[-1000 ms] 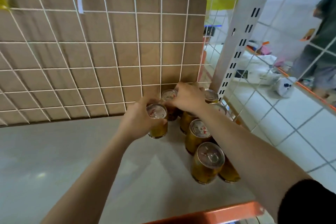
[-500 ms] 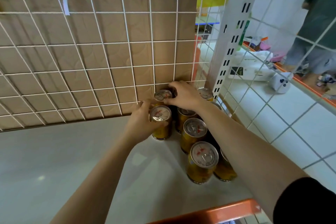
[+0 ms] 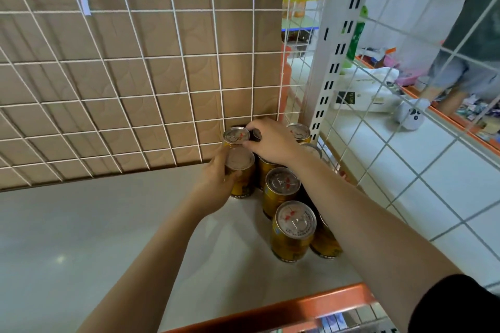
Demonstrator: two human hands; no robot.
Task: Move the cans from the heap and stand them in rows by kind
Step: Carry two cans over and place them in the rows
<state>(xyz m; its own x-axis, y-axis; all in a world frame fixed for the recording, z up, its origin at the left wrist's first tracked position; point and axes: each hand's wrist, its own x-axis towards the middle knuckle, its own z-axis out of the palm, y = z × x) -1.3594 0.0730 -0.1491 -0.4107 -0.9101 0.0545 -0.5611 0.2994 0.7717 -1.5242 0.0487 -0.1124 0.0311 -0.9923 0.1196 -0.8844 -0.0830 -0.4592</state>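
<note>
Several gold cans with silver pull-tab lids stand upright in rows at the back right corner of a white shelf (image 3: pixel 108 238). My left hand (image 3: pixel 216 184) is wrapped around the side of a gold can (image 3: pixel 242 170) on the left of the group. My right hand (image 3: pixel 270 140) reaches over the cans, its fingertips pinching the rim of the rear can (image 3: pixel 236 136) by the back panel. Two more cans (image 3: pixel 282 188) (image 3: pixel 295 227) stand in line toward me, and another (image 3: pixel 299 131) sits behind my right wrist.
A brown panel behind a white wire grid (image 3: pixel 135 76) closes the shelf's back. A white slotted upright (image 3: pixel 338 48) and wire mesh (image 3: pixel 405 89) bound the right side. An orange rail (image 3: pixel 297 305) edges the front. A person (image 3: pixel 473 35) stands beyond the mesh.
My left hand has set its can down closer to the rear can and the row. My right hand has shifted left onto the rear can's rim.
</note>
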